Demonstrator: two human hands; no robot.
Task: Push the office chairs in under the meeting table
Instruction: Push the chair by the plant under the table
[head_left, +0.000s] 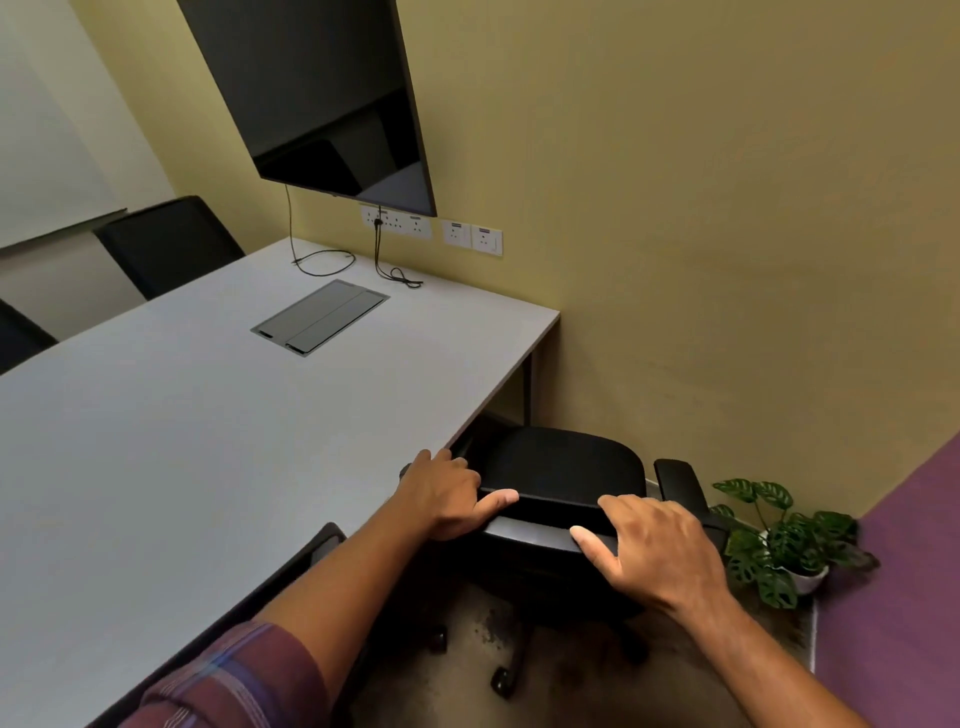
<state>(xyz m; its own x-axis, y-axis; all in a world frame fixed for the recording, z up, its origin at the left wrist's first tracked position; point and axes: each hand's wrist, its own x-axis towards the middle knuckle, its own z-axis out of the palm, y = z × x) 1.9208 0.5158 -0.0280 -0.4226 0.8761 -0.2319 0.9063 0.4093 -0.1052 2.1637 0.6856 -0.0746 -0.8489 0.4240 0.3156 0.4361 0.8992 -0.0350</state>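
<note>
Yellow walls (701, 208) back a pale grey meeting table (182, 441) filling the left of the frame, with a dark screen (322, 93) hanging at the top. At lower centre, a black office chair (561, 467) sits at the table's right end, its seat partly under the edge. The left hand (447, 493) and right hand (660, 545), set apart, both grip its backrest top. A potted plant (779, 540) stands at lower right.

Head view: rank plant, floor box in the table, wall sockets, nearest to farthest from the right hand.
From the right hand, on the chair back:
1. Plant, just right of it, on the floor by the wall.
2. Floor box, ahead-left, set into the table.
3. Sockets, on the far wall under the screen.
</note>
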